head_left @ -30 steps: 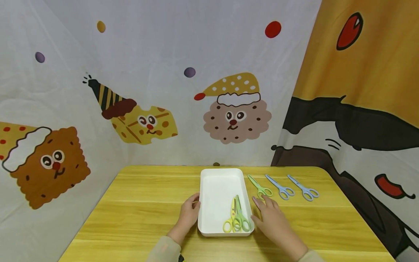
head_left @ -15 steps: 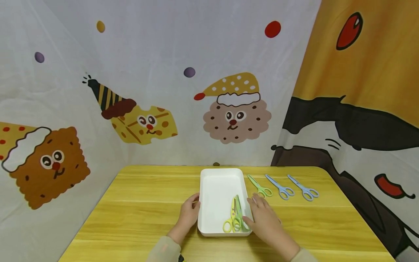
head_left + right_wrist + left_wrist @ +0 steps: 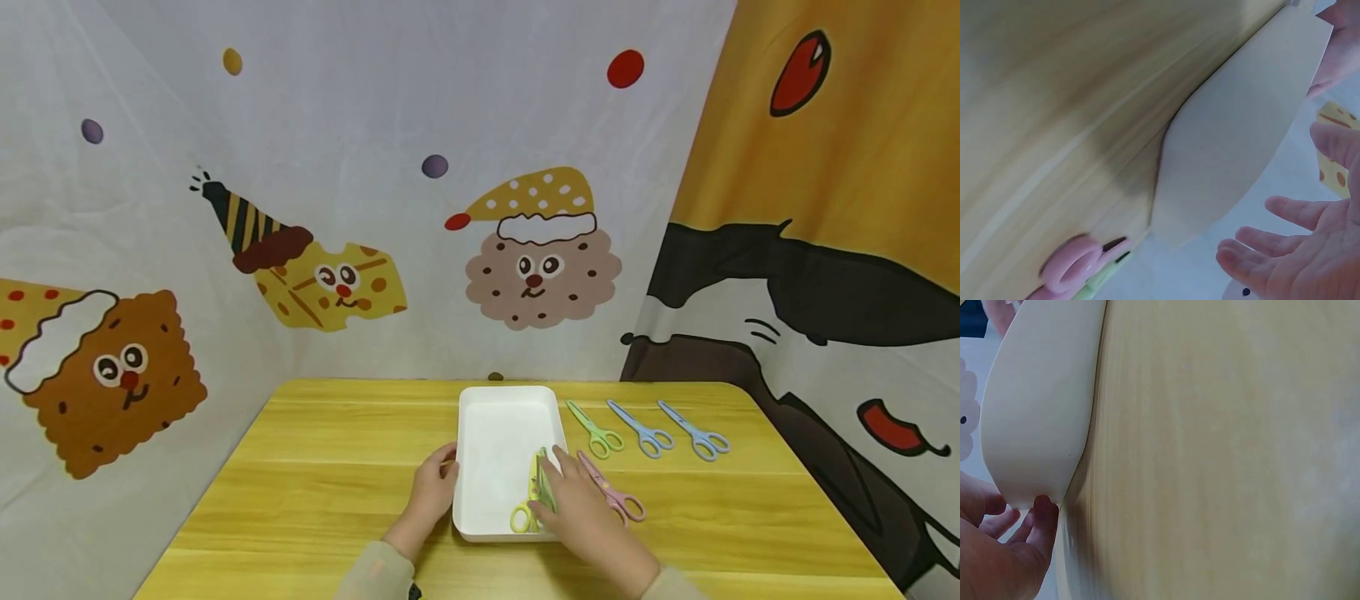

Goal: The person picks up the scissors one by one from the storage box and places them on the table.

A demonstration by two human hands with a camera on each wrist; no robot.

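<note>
A white rectangular tray [image 3: 491, 433] lies on the table. My left hand [image 3: 433, 485] holds its left wall; in the left wrist view the bent fingertips [image 3: 1042, 509] press against the tray's outer side. My right hand [image 3: 585, 504] hovers over the tray's right rim with nothing gripped, and its fingers [image 3: 1294, 211] look spread and relaxed in the right wrist view. Beneath that hand, inside the tray, are yellow scissors [image 3: 520, 519] and green scissors [image 3: 548, 493], partly covered. Pink scissors [image 3: 632, 504] lie right of the tray, partly behind the right hand.
On the table [image 3: 337, 442], right of the tray, another pair of green scissors [image 3: 602, 439] and two pairs of blue scissors, one nearer [image 3: 647, 436] and one farther right [image 3: 701, 437], form a row. A printed cloth [image 3: 352, 108] hangs behind the table.
My right hand has moved left, from beside the tray to above the scissors in it. The pink scissors, covered before, now show. My left hand and the tray have stayed put.
</note>
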